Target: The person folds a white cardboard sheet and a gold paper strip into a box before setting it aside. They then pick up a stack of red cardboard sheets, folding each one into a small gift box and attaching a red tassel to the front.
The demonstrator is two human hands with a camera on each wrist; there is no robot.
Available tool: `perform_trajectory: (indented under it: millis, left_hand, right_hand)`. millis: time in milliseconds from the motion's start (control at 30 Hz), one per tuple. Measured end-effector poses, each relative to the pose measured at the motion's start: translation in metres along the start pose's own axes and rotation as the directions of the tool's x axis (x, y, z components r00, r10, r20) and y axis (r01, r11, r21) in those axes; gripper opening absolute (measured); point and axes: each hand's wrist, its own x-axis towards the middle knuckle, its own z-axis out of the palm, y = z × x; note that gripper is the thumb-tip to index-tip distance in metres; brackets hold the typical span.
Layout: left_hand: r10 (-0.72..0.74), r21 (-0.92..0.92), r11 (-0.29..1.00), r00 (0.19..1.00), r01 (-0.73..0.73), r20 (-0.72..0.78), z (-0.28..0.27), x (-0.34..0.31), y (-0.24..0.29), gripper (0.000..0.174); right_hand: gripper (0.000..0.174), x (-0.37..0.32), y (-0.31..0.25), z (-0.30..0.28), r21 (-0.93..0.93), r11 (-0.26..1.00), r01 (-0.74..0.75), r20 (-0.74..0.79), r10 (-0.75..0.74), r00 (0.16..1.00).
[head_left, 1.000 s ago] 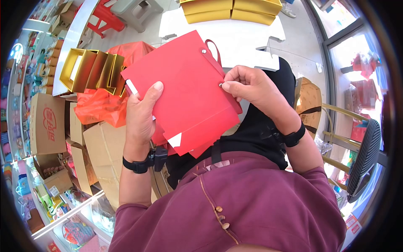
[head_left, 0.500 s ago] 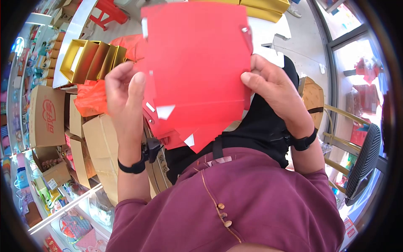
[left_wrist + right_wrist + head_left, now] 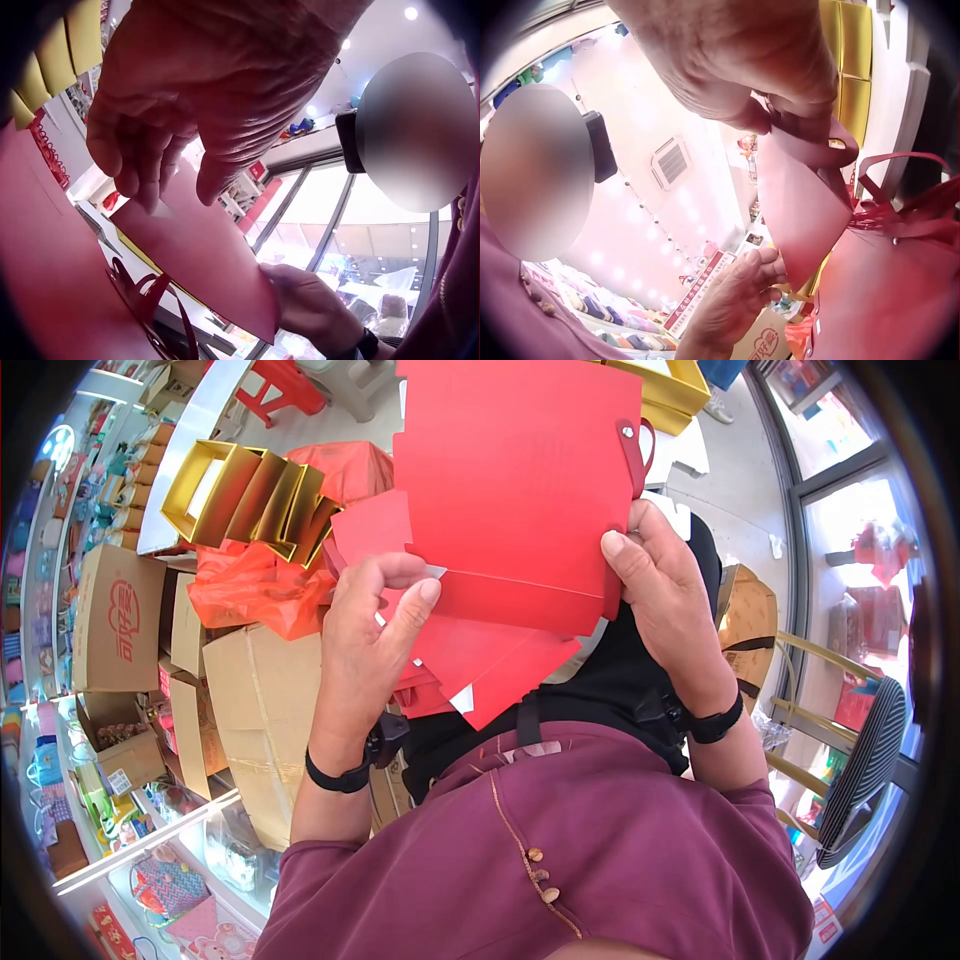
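A flat red card gift-box piece [image 3: 510, 480], creased near its lower edge, is held up over the lap. A dark red strap handle [image 3: 630, 458] is fixed to its right side by a silver rivet. My right hand [image 3: 668, 585] grips that side, thumb on the face and fingers behind. At the lower left corner my left hand [image 3: 365, 625] has loosely bent fingers close to a white patch [image 3: 437, 571]; a gap shows between thumb and fingertips in the left wrist view. More red card pieces [image 3: 500, 665] lie beneath on the lap.
Gold boxes [image 3: 232, 495] stand on an orange-red plastic bag [image 3: 262, 595] at the left. Other gold boxes [image 3: 675, 385] sit on a white surface [image 3: 685, 445] ahead. Cardboard cartons [image 3: 120, 618] fill the left side, and a striped chair back [image 3: 862, 765] is at the right.
The card piece was tilted, then raised and turned straighter. My left hand let go of its left edge, moved aside, then came to its lower left corner. My right hand keeps the right edge.
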Motion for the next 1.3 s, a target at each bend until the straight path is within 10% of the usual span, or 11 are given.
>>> perform_trajectory:
  millis: [133, 400, 733, 833, 1300]
  left_hand:
    - [0.282, 0.331, 0.914, 0.954, -0.233, -0.106, 0.005, 0.001, 0.002, 0.024]
    - [-0.074, -0.162, 0.985, 0.996, 0.064, -0.053, 0.022, -0.001, -0.001, 0.059]
    - [-0.163, -0.625, 0.780, 0.969, 0.013, -0.183, 0.043, 0.016, 0.013, 0.063]
    - [-0.240, -0.840, 0.541, 0.964, 0.036, -0.113, 0.038, 0.019, -0.004, 0.057]
    - [-0.207, -0.744, 0.663, 0.975, 0.082, -0.077, 0.048, 0.012, 0.002, 0.057]
  right_hand:
    - [0.021, 0.000, 0.004, -0.001, 0.002, 1.000, 0.020, -0.039, -0.020, 0.999]
    - [0.055, -0.004, 0.005, 0.021, 0.234, 0.971, 0.043, 0.071, -0.061, 0.996]
    - [0.036, -0.013, 0.012, 0.036, 0.050, 0.999, -0.008, 0.135, 0.002, 0.991]
    - [0.029, -0.009, 0.020, 0.034, -0.034, 0.996, 0.088, 0.148, -0.082, 0.986]
    - [0.020, -0.009, 0.034, 0.036, -0.153, 0.981, -0.119, 0.164, 0.144, 0.976]
